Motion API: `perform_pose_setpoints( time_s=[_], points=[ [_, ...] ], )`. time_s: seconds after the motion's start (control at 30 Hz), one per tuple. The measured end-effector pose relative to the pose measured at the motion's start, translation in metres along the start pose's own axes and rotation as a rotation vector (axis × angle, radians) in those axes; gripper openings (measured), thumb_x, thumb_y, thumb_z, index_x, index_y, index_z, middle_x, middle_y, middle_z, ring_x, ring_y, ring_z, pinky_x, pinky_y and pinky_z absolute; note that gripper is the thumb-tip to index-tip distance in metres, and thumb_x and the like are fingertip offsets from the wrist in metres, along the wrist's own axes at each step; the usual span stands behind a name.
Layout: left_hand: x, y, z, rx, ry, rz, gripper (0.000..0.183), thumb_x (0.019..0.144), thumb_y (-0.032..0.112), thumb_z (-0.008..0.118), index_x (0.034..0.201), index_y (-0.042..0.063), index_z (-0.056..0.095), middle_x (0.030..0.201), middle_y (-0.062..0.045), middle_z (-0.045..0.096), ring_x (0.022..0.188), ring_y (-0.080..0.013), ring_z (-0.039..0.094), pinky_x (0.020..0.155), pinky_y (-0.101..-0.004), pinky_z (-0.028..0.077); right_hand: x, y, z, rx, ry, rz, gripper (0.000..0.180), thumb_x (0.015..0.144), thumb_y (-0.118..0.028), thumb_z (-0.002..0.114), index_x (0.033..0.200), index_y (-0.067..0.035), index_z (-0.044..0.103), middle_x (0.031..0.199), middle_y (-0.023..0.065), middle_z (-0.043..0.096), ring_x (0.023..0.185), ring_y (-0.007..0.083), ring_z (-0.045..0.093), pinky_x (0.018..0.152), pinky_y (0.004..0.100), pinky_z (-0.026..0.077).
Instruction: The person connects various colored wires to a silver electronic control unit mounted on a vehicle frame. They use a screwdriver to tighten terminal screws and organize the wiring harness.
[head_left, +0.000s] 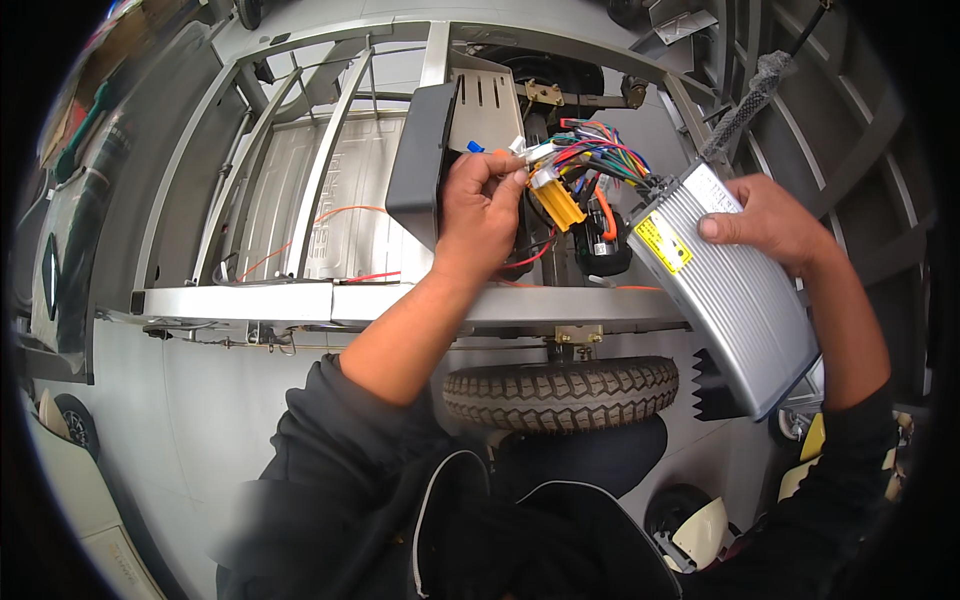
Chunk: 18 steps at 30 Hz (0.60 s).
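My right hand (765, 221) grips a silver finned motor controller (731, 292), tilted over the right part of a vehicle's metal frame (390, 301). A multicoloured wiring harness (611, 154) runs from the controller's upper end towards my left hand (484, 214). The thumb and forefinger of my left hand pinch a small connector at the end of the wires; its exact shape is partly hidden. Just right of those fingers hangs a yellow plastic connector housing (556, 202). A black plastic box (421, 161) stands on the frame behind my left hand.
A treaded tyre (562, 395) lies below the frame rail, near my legs. A black cylindrical motor (602, 247) sits under the wires. A rope (750, 97) hangs at the upper right. Red and orange cables run along the frame. A cream body panel (94, 502) is at lower left.
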<state>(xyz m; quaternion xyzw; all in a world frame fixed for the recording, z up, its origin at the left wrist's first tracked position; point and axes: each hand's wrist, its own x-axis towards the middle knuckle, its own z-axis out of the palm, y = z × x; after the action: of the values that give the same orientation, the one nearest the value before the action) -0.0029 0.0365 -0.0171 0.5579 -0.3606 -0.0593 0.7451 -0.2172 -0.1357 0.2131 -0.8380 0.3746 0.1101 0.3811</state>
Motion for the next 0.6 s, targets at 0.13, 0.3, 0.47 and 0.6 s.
perform_pose_setpoints(
  time_s=[0.13,0.3,0.47,0.6],
  points=[
    [0.002,-0.001,0.005,-0.161,0.073,-0.064,0.012,0.102,0.007,0.062,0.112,0.001,0.060,0.101,-0.006,0.068,0.090,-0.0102,0.064,0.082,-0.0257,0.053,0.018,0.009,-0.016,-0.099,-0.051,-0.069,0.077,0.075,-0.055,0.086,0.114,0.009,0.069,0.095,0.0180,0.075,0.079,0.0196,0.074,0.074,0.0272,0.059],
    [0.003,0.002,0.006,-0.299,0.086,-0.098,0.014,0.103,0.008,0.061,0.115,0.001,0.057,0.102,-0.006,0.066,0.093,-0.0100,0.062,0.084,-0.0253,0.051,0.026,0.041,-0.011,0.317,-0.141,0.024,0.063,0.094,-0.051,0.069,0.119,0.007,0.069,0.100,0.0202,0.075,0.081,0.0224,0.075,0.076,0.0326,0.060],
    [0.004,-0.007,0.012,-0.351,0.091,-0.107,0.014,0.103,0.006,0.059,0.116,0.002,0.055,0.102,-0.005,0.064,0.092,-0.0101,0.061,0.084,-0.0255,0.051,-0.004,0.089,0.058,0.938,-0.151,0.112,0.060,0.104,-0.050,0.051,0.132,0.002,0.062,0.118,0.0203,0.072,0.101,0.0258,0.073,0.090,0.0376,0.059],
    [0.004,-0.006,0.011,-0.237,0.047,-0.101,0.024,0.100,0.004,0.062,0.122,0.003,0.053,0.110,-0.007,0.062,0.097,-0.0105,0.059,0.085,-0.0258,0.050,-0.025,0.093,0.130,1.401,-0.232,-0.047,0.066,0.109,-0.050,0.038,0.145,0.004,0.050,0.131,0.0228,0.066,0.112,0.0314,0.071,0.096,0.0425,0.059]
  ],
)
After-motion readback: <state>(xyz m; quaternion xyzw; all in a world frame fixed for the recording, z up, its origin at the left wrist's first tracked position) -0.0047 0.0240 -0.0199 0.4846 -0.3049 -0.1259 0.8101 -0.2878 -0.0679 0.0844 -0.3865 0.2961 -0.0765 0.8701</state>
